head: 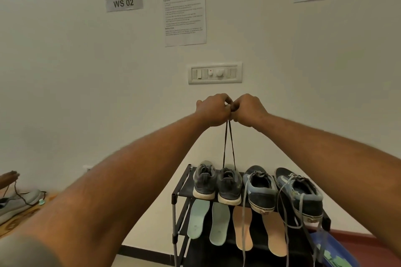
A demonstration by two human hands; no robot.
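Left hand (213, 110) and right hand (249, 110) pinch lace (225, 143), hanging vertically.

The left grip (213, 110) and right grip (249, 110) meet knuckle to knuckle, both pinching the dark lace (228, 143). Its two strands hang straight below the grips to a grey sneaker (229, 186) on the shoe rack (178, 194). A blue sneaker (260, 191) stands below and right of them.

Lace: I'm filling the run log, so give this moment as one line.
left hand: holds lace | right hand: holds lace | lace: two strands down to grey shoe on rack
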